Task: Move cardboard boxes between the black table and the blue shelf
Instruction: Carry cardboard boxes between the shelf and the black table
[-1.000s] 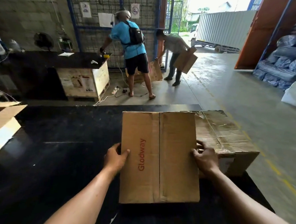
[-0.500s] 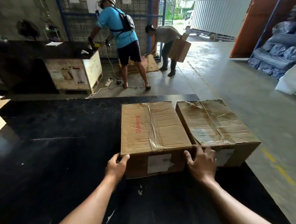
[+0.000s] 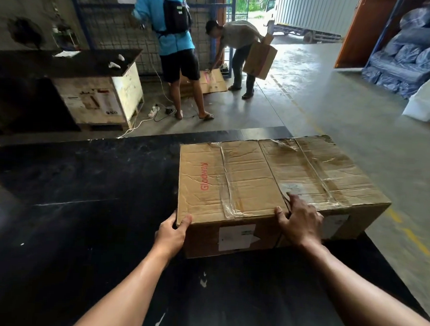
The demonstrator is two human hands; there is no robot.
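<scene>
On the black worktop (image 3: 82, 205), right half, two taped cardboard boxes sit side by side, long sides touching. Glodway box (image 3: 233, 178): left pos., red lettering on top, white label on near face. Second box (image 3: 320, 173): right pos., at the worktop's right edge, top wrapped w/ clear tape.

Left hand (image 3: 171, 233): grips the Glodway box at its near-left top corner, thumb on top, fingers curled round the side. Right hand (image 3: 300, 222): fingers spread flat over the near top edge where both boxes meet; thumb on the Glodway box, forefinger on the second box.

Bkgd: person in blue shirt (image 3: 171, 31) beside a wooden crate (image 3: 105, 97); another person (image 3: 238, 37), bent over, carries a carton (image 3: 259, 56).
</scene>
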